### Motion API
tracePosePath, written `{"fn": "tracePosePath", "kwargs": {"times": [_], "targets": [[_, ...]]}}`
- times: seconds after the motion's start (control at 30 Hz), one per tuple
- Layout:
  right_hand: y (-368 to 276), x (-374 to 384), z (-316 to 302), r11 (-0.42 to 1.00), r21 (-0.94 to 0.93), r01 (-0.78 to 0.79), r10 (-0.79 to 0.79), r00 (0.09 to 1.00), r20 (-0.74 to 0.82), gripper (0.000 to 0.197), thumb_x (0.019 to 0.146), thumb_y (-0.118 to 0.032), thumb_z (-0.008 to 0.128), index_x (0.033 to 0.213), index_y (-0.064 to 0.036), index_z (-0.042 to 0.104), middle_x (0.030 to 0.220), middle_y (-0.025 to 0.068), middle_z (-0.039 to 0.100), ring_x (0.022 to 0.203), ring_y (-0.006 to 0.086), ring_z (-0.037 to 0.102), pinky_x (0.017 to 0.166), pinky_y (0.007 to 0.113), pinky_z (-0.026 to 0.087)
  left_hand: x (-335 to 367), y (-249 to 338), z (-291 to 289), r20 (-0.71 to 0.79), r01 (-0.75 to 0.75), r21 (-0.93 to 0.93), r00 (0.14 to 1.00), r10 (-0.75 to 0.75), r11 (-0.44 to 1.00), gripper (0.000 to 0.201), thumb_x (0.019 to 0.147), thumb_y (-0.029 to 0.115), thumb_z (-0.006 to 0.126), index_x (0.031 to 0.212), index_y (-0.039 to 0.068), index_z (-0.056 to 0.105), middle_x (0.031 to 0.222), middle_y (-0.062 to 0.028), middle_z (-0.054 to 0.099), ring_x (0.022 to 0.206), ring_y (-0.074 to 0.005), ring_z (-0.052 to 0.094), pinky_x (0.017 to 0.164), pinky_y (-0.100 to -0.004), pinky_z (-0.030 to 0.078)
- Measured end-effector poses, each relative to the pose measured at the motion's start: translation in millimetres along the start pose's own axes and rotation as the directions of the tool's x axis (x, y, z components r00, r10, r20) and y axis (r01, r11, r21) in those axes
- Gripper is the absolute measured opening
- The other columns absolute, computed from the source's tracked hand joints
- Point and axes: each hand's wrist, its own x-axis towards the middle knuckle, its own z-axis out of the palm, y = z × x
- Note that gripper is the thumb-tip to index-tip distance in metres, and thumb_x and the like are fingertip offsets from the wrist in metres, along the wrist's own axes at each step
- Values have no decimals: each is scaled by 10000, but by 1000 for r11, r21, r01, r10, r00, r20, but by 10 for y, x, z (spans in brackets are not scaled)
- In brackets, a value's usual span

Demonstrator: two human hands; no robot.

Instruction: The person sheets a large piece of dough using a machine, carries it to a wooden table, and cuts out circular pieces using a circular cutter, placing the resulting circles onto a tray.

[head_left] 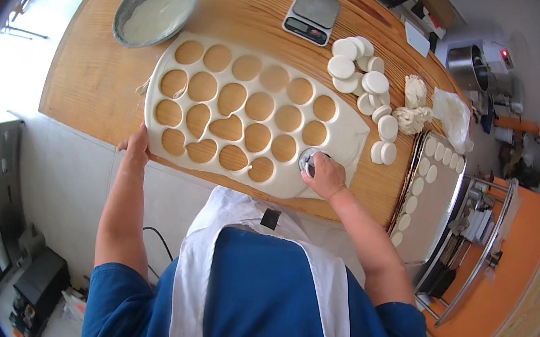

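Observation:
A wide sheet of white dough (276,118) lies on the wooden table, with rows of round holes cut through it. Near its right end, my right hand (326,177) grips a round metal cutter (305,161) that stands on the dough. My left hand (137,145) rests at the table's front edge, by the dough's lower left corner; its thumb and fingers are apart and hold nothing. Two of the holes, near the middle left, have torn or bent strips between them. Several cut dough rounds (376,83) sit in loose piles beyond the sheet's right end.
At the back left stands a bowl of flour (157,15). A digital scale (311,15) is at the back. Crumpled dough scraps (412,119) and a plastic bag (452,117) lie to the right. Beside them, a metal-rimmed tray (429,210) holds dough rounds along its edges.

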Motion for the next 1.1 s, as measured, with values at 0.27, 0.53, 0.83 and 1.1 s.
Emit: {"fn": "tracePosePath", "kwargs": {"times": [0.27,0.53,0.83,1.1], "targets": [[447,-607,-222,163,985,47,829,534,-163,371,643,-171,670,880,-7,437,784,54,490,668,118,468,592,267,411,-406,-35,104,-71,-324,887,607,791,328,491,728,213,570,1093,-57,381,1107,-198,402,1048,-292,388,815,-379,374],[1154,-583,-571,761,542,-358,641,548,-537,381,597,-220,669,832,-4,461,718,134,553,658,255,563,585,348,438,-2618,-561,1714,987,-978,70,38,159,-198,435,717,178,556,1103,17,436,1154,-162,431,1068,-307,408,895,-361,350],[1391,-796,-365,690,558,-460,717,537,-445,392,581,-256,661,828,-21,469,684,121,549,606,278,548,565,361,437,-3215,-885,2367,988,-843,5,86,-125,-539,493,662,151,599,1104,13,431,1125,-154,445,1019,-301,438,847,-375,369],[1491,-1106,-250,621,691,-370,763,488,-424,378,572,-241,678,804,-28,469,626,70,531,547,195,533,525,302,434,-3124,-758,2355,932,-939,341,345,-110,-49,390,673,173,592,1012,21,473,808,-156,570,748,-265,560,664,-331,443]]}}
